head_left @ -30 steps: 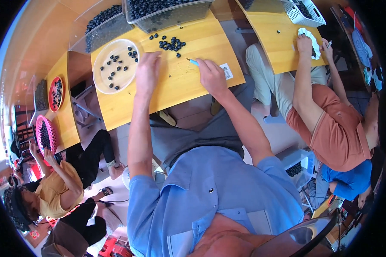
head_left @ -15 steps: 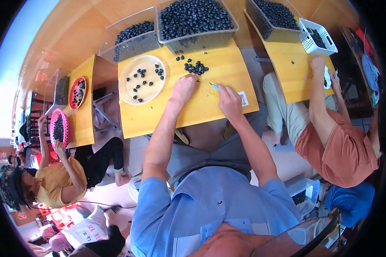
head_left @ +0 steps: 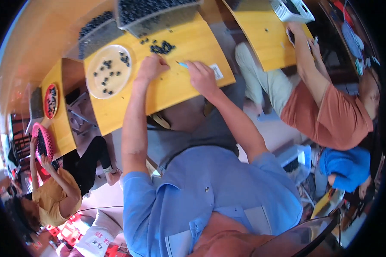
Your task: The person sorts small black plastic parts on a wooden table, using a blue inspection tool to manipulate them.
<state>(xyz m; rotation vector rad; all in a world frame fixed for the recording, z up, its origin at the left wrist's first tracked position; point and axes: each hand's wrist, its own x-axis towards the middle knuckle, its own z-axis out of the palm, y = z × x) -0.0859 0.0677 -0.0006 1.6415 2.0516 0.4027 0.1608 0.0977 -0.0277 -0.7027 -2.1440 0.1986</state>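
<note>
- Round cream plate (head_left: 98, 81) of dark berries, far left on yellow table (head_left: 167, 92).
- Left hand (head_left: 150, 67) curled shut beside berry pile (head_left: 161, 47), contents unclear.
- Right hand (head_left: 203, 77) pinched on thin blue tool (head_left: 182, 64).
- Small white label (head_left: 216, 71) just right.

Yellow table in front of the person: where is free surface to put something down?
The yellow table is bare along its near edge, between the pale plate and the left hand. Another bare patch lies below the right hand. It is crowded by the dark berries and mesh bins at the far edge.
</note>
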